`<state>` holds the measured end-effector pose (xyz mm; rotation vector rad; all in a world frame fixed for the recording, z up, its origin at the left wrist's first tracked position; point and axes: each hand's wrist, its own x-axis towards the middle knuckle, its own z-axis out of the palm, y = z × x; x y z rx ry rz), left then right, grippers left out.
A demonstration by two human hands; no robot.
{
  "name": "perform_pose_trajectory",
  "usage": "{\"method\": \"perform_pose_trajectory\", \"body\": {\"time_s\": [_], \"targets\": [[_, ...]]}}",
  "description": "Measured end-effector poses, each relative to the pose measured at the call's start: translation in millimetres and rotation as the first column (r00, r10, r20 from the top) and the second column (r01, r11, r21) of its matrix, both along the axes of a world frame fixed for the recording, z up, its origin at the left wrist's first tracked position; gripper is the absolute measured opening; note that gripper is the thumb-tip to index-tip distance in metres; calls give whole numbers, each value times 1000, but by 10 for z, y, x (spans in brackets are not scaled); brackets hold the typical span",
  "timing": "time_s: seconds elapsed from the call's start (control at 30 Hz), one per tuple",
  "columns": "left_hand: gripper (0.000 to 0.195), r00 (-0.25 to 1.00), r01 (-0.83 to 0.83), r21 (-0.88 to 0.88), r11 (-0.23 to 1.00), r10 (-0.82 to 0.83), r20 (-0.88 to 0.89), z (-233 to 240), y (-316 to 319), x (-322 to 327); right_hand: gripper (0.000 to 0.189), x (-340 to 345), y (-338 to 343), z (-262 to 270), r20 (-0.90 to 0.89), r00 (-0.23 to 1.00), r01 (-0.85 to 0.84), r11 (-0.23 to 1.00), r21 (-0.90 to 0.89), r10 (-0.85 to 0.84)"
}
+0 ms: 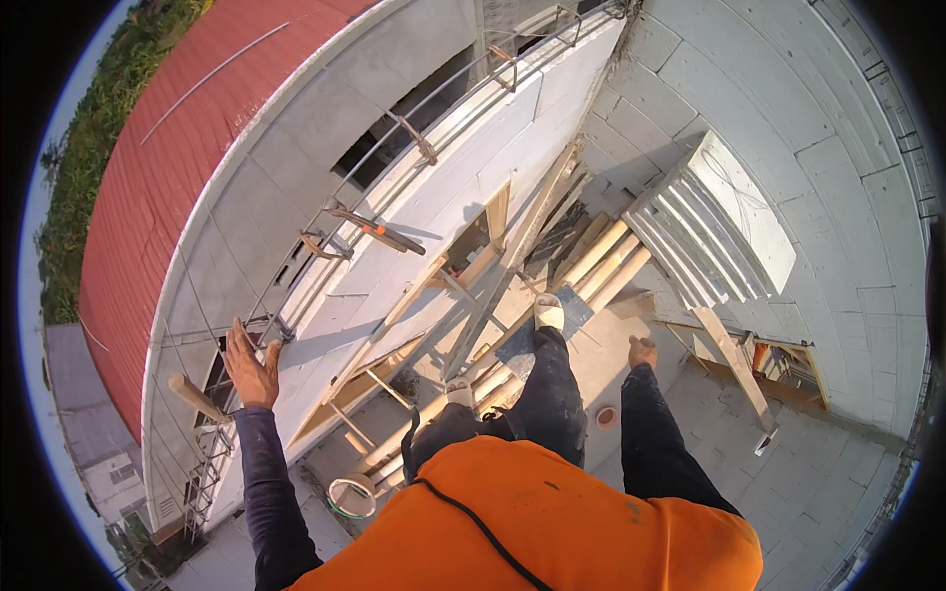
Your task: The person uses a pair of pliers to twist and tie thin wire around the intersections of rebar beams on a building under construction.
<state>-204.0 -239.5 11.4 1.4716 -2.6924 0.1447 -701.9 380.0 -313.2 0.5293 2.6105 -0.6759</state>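
My left hand point(251, 362) is spread with its fingers apart at the top of the white block wall point(344, 310), against or just over the steel rebar cage point(392, 140) running along it. Whether it touches the bars is hard to tell. Close by, a wooden tool handle point(194, 395) sticks up at the cage. Farther along the wall top lie pincers point(380, 233) with orange and black grips. My right hand point(641, 351) hangs low at my right side, fingers seemingly curled; its palm is hidden and nothing shows in it.
My feet stand on a raised scaffold of round wooden poles point(599, 255) and a dark board point(517, 351). A stack of pale slabs point(709, 221) stands high at the right, with a wooden plank point(732, 362) below. A bucket point(352, 496) sits lower left. Beyond the wall lies a red roof point(199, 140).
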Motion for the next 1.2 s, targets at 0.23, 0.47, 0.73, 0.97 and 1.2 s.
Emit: {"method": "perform_pose_trajectory", "body": {"time_s": [0.23, 0.47, 0.73, 0.97, 1.2], "targets": [[83, 932, -263, 16, 965, 250, 263, 13, 152, 118, 50, -3138, -579, 711, -305, 918, -161, 942, 295, 253], [84, 687, -538, -183, 823, 553, 472, 61, 193, -326, 60, -5171, -659, 617, -345, 848, -189, 838, 512, 402], [96, 405, -600, -558, 573, 819, 406, -55, 818, -145, 32, -5456, -693, 780, -274, 855, -215, 783, 583, 440], [75, 653, -721, 87, 688, 632, 417, -884, 2339, -896, 21, -5424, -516, 691, -245, 769, -327, 692, 644, 591], [41, 882, 110, 919, 379, 390, -266, -1346, 2367, -3487, 24, -4360, -1422, 1771, -603, 657, -595, 803, -44, 454]]}}
